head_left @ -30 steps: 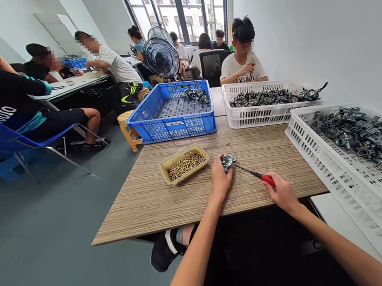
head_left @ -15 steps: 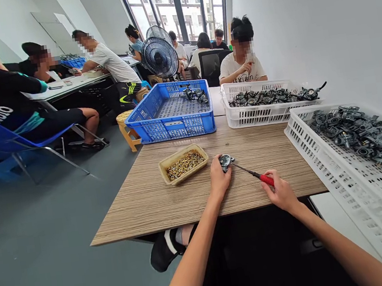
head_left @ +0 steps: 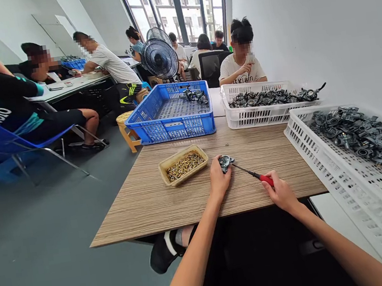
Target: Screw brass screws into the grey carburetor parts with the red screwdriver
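My left hand (head_left: 220, 180) grips a small dark metal part (head_left: 225, 162) on the wooden tabletop (head_left: 133, 212), with the part's head showing above my fingers. My right hand (head_left: 280, 193) holds a red-handled screwdriver (head_left: 256, 174), and its thin shaft reaches to the part. Just left of my left hand sits a small tan tray (head_left: 183, 165) full of brass screws. Part of the metal piece is hidden by my fingers.
A blue plastic crate (head_left: 169, 113) holds a few dark parts at the table's far end. White perforated crates (head_left: 261, 115) (head_left: 357, 186) of similar parts stand at the far right and along the wall. A seated co-worker (head_left: 240, 67) faces me beyond them.
My hands, the part and the screwdriver stay in nearly the same place. The whole view has drifted slightly.
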### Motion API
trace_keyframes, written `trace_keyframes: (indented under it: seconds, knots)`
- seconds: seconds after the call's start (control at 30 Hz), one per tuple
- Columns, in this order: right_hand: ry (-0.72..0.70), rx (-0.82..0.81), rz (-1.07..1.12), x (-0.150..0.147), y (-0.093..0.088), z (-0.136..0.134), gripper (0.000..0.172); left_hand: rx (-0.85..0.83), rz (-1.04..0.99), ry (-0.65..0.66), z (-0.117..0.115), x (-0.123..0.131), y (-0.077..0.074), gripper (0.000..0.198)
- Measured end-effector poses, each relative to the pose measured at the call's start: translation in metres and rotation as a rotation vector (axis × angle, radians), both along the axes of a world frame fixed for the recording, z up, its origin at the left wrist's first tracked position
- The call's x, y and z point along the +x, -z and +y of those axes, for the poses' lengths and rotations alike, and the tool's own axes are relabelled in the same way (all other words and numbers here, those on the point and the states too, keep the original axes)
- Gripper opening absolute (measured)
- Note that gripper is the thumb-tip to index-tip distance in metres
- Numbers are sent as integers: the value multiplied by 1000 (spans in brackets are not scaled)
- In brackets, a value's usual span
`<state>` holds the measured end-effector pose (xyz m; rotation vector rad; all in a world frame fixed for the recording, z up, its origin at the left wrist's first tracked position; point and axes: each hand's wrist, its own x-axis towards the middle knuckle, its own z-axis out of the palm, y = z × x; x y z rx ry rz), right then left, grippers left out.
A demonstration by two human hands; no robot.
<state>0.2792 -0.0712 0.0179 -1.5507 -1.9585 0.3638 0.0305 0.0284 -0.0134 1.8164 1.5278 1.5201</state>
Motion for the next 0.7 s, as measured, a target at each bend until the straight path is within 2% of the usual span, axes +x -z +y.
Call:
trace_keyframes:
  seconds: [0.2, 0.4, 0.7]
  knots:
    - [-40, 52, 25, -1, -1, -1, 24, 5, 13, -3, 1, 0, 2, 44]
    - [-11, -4, 22, 0, 1, -1, 21, 1, 18, -4, 1, 0, 4, 45]
    - [6, -19, 38, 0, -4, 0, 26, 23, 31, 18, 1, -2, 3, 45]
